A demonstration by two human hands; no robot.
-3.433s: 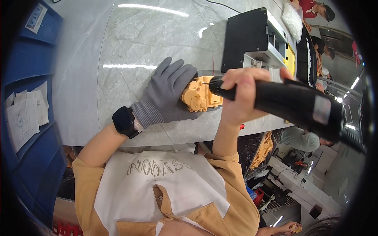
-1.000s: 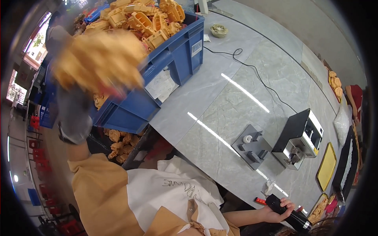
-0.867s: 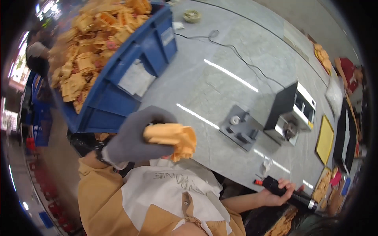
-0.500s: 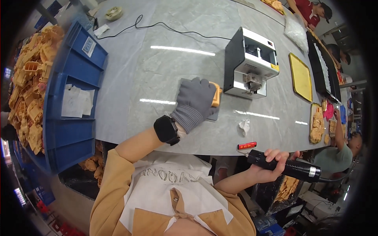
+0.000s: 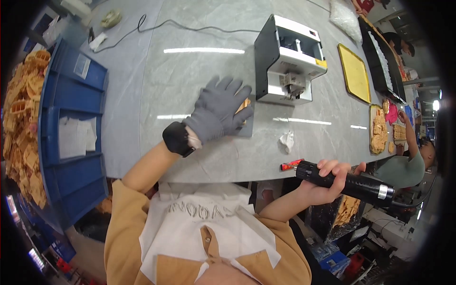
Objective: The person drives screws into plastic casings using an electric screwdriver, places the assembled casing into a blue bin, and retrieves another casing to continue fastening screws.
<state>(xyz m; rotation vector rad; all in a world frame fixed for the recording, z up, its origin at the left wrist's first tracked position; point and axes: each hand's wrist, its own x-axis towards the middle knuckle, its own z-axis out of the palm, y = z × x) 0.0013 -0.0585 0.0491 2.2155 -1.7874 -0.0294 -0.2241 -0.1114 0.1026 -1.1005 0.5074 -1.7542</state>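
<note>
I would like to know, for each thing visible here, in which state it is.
Grey-gloved left hand: fingers spread, palm down.
Orange plastic part: mostly hidden beneath that hand.
Flat grey plate: partly covered.
Black cylindrical power screwdriver: gripped, pointing left.
Bare right hand: closed around it.
Blue plastic crate: heaped with orange parts.
Small white scrap: crumpled.
Yellow rectangular tray: lying flat.
Black-and-white boxy machine: upright; on or off, unclear.

Beyond my left hand (image 5: 216, 108), the worktop (image 5: 183, 73) lies open to a cable (image 5: 223, 31); a blue bin (image 5: 78, 175) blocks left, a boxy machine (image 5: 290, 64) right.
</note>
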